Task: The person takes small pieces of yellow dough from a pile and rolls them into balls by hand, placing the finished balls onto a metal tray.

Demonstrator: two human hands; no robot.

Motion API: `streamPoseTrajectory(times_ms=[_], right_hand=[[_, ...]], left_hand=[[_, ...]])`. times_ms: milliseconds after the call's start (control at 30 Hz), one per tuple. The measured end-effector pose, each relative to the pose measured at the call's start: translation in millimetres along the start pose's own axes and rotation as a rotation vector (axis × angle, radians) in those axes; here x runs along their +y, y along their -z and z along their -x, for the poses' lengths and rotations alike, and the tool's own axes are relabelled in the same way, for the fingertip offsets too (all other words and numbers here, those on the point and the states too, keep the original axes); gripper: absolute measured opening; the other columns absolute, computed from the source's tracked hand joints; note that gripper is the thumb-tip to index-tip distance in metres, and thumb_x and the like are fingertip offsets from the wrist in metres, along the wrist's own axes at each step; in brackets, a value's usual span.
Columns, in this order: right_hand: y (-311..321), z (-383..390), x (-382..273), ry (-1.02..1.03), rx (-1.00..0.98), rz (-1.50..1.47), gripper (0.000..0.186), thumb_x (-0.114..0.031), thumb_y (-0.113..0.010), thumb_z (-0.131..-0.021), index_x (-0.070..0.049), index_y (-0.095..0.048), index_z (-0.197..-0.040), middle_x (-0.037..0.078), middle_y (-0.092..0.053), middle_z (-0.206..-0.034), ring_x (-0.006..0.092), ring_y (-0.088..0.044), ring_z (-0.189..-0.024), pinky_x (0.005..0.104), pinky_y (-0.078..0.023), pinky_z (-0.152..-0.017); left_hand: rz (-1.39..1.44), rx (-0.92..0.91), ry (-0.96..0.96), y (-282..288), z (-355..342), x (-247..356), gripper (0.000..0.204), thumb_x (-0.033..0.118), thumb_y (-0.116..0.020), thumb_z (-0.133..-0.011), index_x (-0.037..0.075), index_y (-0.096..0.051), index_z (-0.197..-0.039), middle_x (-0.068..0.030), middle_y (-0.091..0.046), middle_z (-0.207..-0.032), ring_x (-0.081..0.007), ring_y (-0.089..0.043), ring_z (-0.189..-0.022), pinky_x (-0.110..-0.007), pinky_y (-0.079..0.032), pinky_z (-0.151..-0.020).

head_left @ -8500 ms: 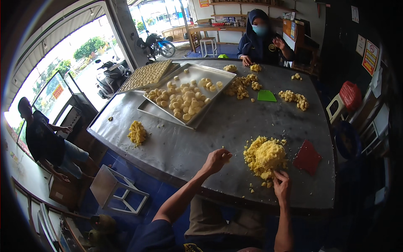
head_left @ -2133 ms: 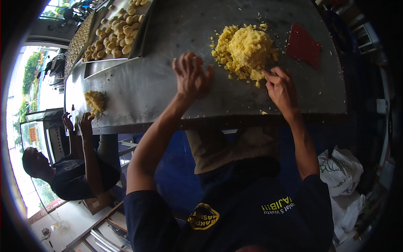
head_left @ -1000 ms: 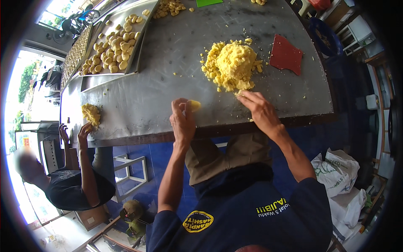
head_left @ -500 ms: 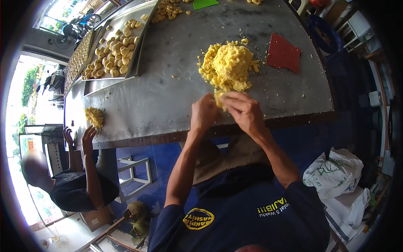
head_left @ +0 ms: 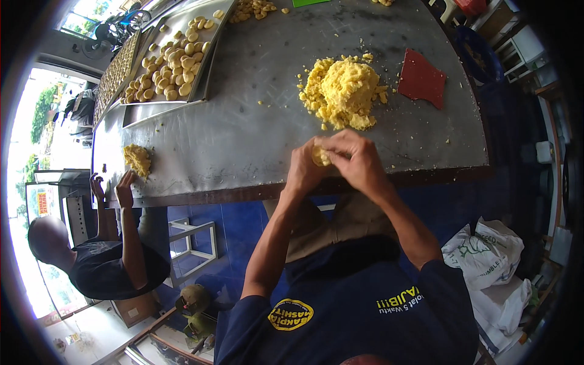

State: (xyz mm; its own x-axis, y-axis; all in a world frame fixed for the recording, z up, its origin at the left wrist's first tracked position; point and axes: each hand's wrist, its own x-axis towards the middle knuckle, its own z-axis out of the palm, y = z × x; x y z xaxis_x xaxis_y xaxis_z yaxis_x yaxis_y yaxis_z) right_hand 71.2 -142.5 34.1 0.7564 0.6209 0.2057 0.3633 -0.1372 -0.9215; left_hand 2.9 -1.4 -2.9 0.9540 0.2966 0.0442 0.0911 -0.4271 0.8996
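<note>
1. Your left hand (head_left: 304, 163) and right hand (head_left: 358, 157) have come together; a second ago they were well apart, the right one at the edge of the crumbly heap.
2. You have a small yellow piece (head_left: 320, 157) between them, above the near edge of the worktop (head_left: 249, 149). Your left hand is curled around it, likely as a cradle, while your right fingers and thumb pinch at it, probably to press or shape it. Your fingers hide much of it.
3. Your crumbly heap (head_left: 350, 88) sits just beyond your hands, seemingly so that you can reach it without leaning.
4. To its right lies a red scraper (head_left: 421, 79), flat and untouched, perhaps parked there to stay close but out of the way.
5. Off to your left, the tray (head_left: 214, 38) bears round pale buns (head_left: 176, 61), apparently kept well apart from the loose crumbs.
6. At the left end, a co-worker's hand (head_left: 125, 191) is beside a smaller yellow heap (head_left: 137, 160); whether they touch, you cannot tell.
</note>
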Motion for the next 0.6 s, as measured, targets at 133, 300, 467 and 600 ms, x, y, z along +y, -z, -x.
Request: streamPoseTrajectory(times_ms=[133, 300, 467, 600], right_hand=[[7.7, -14.4, 29.3, -0.114, -0.093, 0.097, 0.052, 0.001, -0.077, -0.077, -0.013, -0.070, -0.127, 0.004, -0.059, -0.093, 0.0119, -0.053, -0.075, 0.0280, -0.050, -0.069], [1.6, -15.2, 21.7, 0.134, 0.030, 0.228, 0.046, 0.001, -0.073, -0.078, -0.011, -0.071, -0.123, 0.007, -0.059, -0.103, 0.0127, -0.057, -0.081, 0.0281, -0.051, -0.070], [42.7, -21.9, 30.1, 0.061, 0.421, 0.260, 0.008, 0.000, -0.058, -0.087, -0.002, -0.058, -0.079, 0.012, -0.060, -0.094, 0.0260, -0.064, -0.089, 0.0374, -0.051, -0.076], [70.3, -16.4, 61.1, -0.136, 0.339, 0.297, 0.011, -0.008, -0.058, -0.095, -0.001, -0.064, -0.090, 0.014, -0.063, -0.099, 0.0310, -0.064, -0.092, 0.0384, -0.052, -0.078]], left_hand=[[0.039, 0.035, -0.085, -6.7, -1.3, 5.5, 0.024, 0.005, -0.079, -0.073, 0.000, -0.066, -0.093, -0.0165, -0.068, -0.086, -0.0332, -0.069, -0.079, -0.038, -0.054, -0.071], [-0.104, 0.096, -0.176, -9.8, -2.2, 2.8, 0.019, 0.012, -0.075, -0.081, -0.001, -0.066, -0.092, -0.0157, -0.069, -0.088, -0.0314, -0.069, -0.081, -0.039, -0.053, -0.074], [0.010, 0.192, -0.076, -0.5, -4.7, -8.9, 0.040, 0.031, -0.053, -0.105, 0.000, -0.064, -0.082, -0.0096, -0.063, -0.080, -0.0205, -0.058, -0.066, -0.034, -0.046, -0.064], [0.380, 0.052, 0.247, 10.1, -8.3, -17.6, 0.051, 0.038, -0.046, -0.107, -0.001, -0.065, -0.080, -0.0092, -0.059, -0.084, -0.0147, -0.054, -0.072, -0.031, -0.044, -0.064]])
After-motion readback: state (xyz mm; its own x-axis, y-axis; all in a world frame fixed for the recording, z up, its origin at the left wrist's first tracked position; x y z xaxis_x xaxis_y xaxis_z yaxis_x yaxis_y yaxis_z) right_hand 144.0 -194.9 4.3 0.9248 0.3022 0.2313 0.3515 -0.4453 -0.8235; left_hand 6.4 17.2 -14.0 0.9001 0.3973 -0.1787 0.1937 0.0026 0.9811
